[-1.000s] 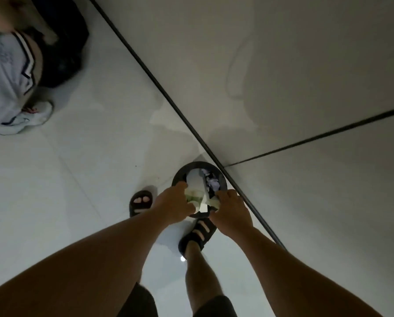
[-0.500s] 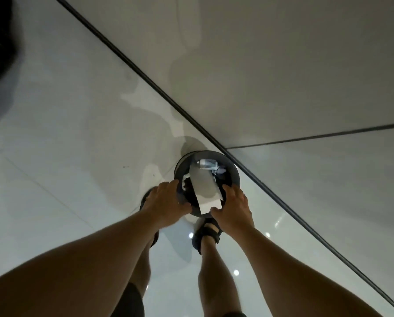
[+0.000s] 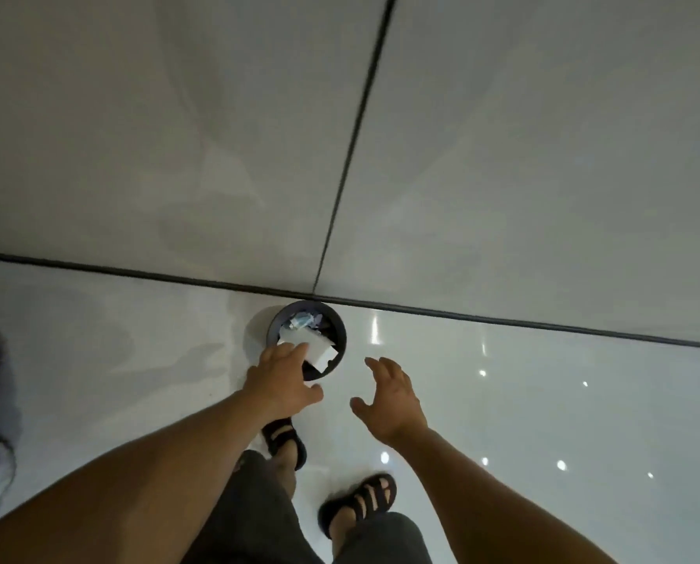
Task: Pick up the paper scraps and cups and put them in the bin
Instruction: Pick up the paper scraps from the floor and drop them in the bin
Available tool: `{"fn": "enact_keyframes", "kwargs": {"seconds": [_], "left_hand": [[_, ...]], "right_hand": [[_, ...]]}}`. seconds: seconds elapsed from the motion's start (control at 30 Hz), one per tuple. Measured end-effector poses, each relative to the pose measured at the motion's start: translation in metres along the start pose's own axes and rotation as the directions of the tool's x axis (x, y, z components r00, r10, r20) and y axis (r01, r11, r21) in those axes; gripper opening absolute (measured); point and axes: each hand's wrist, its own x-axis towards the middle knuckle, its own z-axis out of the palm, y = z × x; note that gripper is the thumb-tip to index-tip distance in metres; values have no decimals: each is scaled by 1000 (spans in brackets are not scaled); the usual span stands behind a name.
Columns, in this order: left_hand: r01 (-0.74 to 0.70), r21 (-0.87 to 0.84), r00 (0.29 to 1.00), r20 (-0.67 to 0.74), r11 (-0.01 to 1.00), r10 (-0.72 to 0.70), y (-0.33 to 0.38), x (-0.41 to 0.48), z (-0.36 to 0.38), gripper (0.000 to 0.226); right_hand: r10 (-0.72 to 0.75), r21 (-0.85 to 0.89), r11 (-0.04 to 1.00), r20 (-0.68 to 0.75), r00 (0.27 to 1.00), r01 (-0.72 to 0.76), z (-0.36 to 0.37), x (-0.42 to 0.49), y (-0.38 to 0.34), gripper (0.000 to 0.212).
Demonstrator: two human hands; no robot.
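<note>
Right hand (image 3: 393, 400) has left the bin (image 3: 342, 335), fingers spread and empty; left hand (image 3: 281, 380) presses flat fingers on the paper (image 3: 320, 350), likely seating it.

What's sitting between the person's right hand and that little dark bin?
Nothing. In the head view, only bare glossy floor shows between the open right hand and the bin; the left hand hangs over the bin's other side.

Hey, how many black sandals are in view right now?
2. The far sandal shows just below the left hand; the near sandal is closer to the camera, to its right.
</note>
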Motion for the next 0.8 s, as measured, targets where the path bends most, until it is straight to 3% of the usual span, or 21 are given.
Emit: {"fn": "enact_keyframes", "kwargs": {"seconds": [0.23,0.43,0.57,0.8], "left_hand": [[-315,295,949,115,902,294,150,-55,20,86],[-516,530,855,273,673,441,280,-124,96,83],[-645,602,754,404,470,517,362,-185,159,80],[-808,569,522,568,154,636,483,-275,267,76]], "right_hand": [[236,229,956,-218,947,-186,-38,-133,108,75],[463,436,845,-308,831,-309,-23,-252,219,77],[609,550,747,-339,717,-374,-18,-336,289,78],[818,737,545,-362,448,-399,-16,-455,389,78]]}}
